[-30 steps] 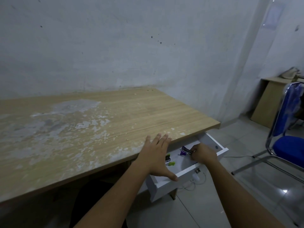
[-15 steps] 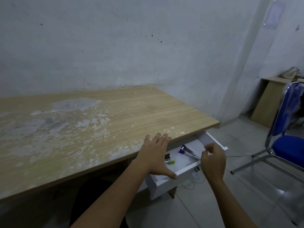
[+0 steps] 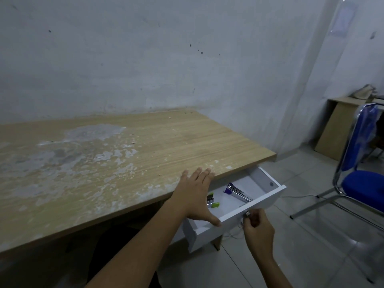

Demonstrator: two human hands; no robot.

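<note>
A white drawer [image 3: 268, 199] stands pulled out under the right front corner of a worn wooden desk [image 3: 124, 154]. Inside it lie a metal stapler with a purple end [image 3: 238, 192] and a smaller stapler with a green end [image 3: 212, 202], partly hidden by my left hand. My left hand [image 3: 197, 194] rests flat with straight fingers on the desk's front edge, its thumb over the drawer's near wall. My right hand [image 3: 257, 225] is at the drawer's front panel, its fingers pinching the small metal knob [image 3: 247, 213].
A blue chair with a chrome frame [image 3: 361, 179] stands on the tiled floor to the right. A small wooden table [image 3: 336, 125] sits in the far right corner. A thin white cable [image 3: 299, 196] runs over the floor behind the drawer. The grey wall backs the desk.
My right hand has let go of the purple-ended stapler, left it in the drawer, come out over the front panel and taken the knob. My left hand has stayed put.
</note>
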